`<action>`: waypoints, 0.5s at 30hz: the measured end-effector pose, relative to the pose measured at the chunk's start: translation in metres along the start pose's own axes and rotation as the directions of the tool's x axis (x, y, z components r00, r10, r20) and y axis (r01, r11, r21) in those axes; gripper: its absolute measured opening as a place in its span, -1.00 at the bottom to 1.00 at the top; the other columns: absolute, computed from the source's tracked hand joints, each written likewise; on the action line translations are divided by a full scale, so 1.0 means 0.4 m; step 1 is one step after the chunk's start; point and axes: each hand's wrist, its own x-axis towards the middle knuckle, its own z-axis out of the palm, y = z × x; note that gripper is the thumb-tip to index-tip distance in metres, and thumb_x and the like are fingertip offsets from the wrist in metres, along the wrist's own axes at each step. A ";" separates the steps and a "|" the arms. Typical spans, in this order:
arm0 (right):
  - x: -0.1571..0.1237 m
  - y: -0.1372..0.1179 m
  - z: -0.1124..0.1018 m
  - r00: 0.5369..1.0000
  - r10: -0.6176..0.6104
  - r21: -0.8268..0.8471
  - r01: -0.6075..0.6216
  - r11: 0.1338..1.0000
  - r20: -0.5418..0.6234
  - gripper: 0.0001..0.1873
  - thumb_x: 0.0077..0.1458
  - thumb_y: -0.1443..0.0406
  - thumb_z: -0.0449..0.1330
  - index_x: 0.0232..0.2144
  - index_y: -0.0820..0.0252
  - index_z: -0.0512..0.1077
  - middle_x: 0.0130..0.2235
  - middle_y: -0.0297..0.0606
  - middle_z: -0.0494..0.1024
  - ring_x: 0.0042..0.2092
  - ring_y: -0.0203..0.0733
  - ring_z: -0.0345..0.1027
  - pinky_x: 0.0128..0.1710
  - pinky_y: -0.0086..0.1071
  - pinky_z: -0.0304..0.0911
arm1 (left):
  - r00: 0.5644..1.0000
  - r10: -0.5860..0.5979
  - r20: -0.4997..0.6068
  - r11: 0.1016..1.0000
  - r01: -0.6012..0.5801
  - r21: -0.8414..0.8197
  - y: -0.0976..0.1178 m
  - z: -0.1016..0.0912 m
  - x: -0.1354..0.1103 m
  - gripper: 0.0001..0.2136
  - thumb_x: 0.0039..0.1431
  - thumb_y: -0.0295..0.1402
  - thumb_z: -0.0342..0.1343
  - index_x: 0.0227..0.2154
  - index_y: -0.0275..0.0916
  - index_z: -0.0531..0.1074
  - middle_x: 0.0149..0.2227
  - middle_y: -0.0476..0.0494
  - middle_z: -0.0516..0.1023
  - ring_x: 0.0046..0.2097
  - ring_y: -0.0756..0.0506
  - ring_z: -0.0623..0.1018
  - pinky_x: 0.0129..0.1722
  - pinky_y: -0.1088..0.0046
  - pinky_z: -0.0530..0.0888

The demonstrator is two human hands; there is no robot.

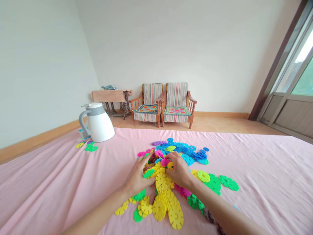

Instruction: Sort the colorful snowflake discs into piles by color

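Note:
A heap of flat plastic snowflake discs in yellow, green, blue, pink and purple lies on a pink cloth. My left hand rests on the heap's left side, fingers curled around a green disc and other pieces. My right hand lies on the heap's middle, fingers bent and pinching a yellow disc. The two hands nearly meet over a cluster of pink and brown discs. Blue discs spread out beyond the hands.
A white jug with a grey band stands at the back left of the cloth, with a few green and yellow discs beside it. Two wooden armchairs and a sewing table stand against the far wall.

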 end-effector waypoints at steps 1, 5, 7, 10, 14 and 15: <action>-0.001 0.008 -0.007 1.000 0.002 0.024 -0.002 1.000 -0.011 -0.65 -0.17 0.42 0.13 -0.23 0.13 0.41 -0.13 -0.22 0.42 -0.08 -0.11 0.32 -0.07 -0.30 0.23 | 1.000 0.012 -0.005 0.999 -0.012 -0.031 0.008 0.007 0.013 -0.23 -0.13 -0.47 0.21 0.22 -0.09 0.12 0.12 -0.18 0.30 0.15 -0.22 0.31 0.15 0.22 0.26; -0.028 0.062 -0.063 0.999 0.007 0.091 -0.003 0.996 -0.049 -0.71 -0.14 0.40 0.12 -0.27 0.12 0.39 -0.16 -0.27 0.43 -0.09 -0.13 0.33 -0.05 -0.25 0.24 | 0.999 0.035 0.007 0.997 -0.035 -0.076 0.053 0.048 0.051 -0.40 -0.11 -0.46 0.21 0.08 -0.13 0.32 -0.04 -0.16 0.39 0.03 -0.19 0.41 0.06 0.25 0.36; -0.050 0.098 -0.100 0.998 0.006 0.106 0.001 0.994 -0.070 -0.70 -0.16 0.42 0.10 -0.28 0.11 0.38 -0.14 -0.27 0.42 -0.06 -0.12 0.32 -0.01 -0.20 0.21 | 0.998 0.045 0.047 0.993 -0.039 -0.108 0.086 0.076 0.064 -0.44 -0.08 -0.46 0.21 0.07 -0.13 0.34 -0.06 -0.16 0.39 -0.01 -0.17 0.44 0.01 0.28 0.39; -0.091 0.158 -0.154 0.994 0.022 0.117 -0.009 0.993 -0.108 -0.73 -0.16 0.40 0.09 -0.31 0.11 0.38 -0.05 -0.22 0.38 0.01 -0.07 0.28 -0.03 -0.16 0.25 | 0.991 0.077 0.111 0.986 -0.060 -0.154 0.144 0.114 0.080 -0.45 -0.07 -0.44 0.23 0.07 -0.11 0.34 -0.01 -0.17 0.39 0.04 -0.18 0.41 0.09 0.25 0.34; -0.162 0.232 -0.222 0.990 0.076 0.167 -0.055 0.984 -0.119 -0.73 -0.05 0.28 0.10 -0.21 0.10 0.36 0.06 -0.15 0.29 -0.04 -0.08 0.34 -0.15 -0.18 0.34 | 0.964 0.123 0.234 0.982 -0.085 -0.168 0.223 0.129 0.080 -0.41 -0.03 -0.34 0.25 0.13 -0.10 0.29 0.15 -0.19 0.33 0.18 -0.22 0.31 0.20 0.18 0.22; -0.185 0.247 -0.240 0.991 0.078 0.157 -0.061 0.986 -0.108 -0.68 -0.01 0.25 0.11 -0.14 0.10 0.35 0.07 -0.14 0.30 -0.03 -0.07 0.34 -0.09 -0.16 0.32 | 0.949 0.139 0.283 0.982 -0.095 -0.163 0.240 0.125 0.071 -0.39 0.00 -0.27 0.25 0.16 -0.09 0.26 0.19 -0.20 0.28 0.20 -0.24 0.28 0.20 0.14 0.21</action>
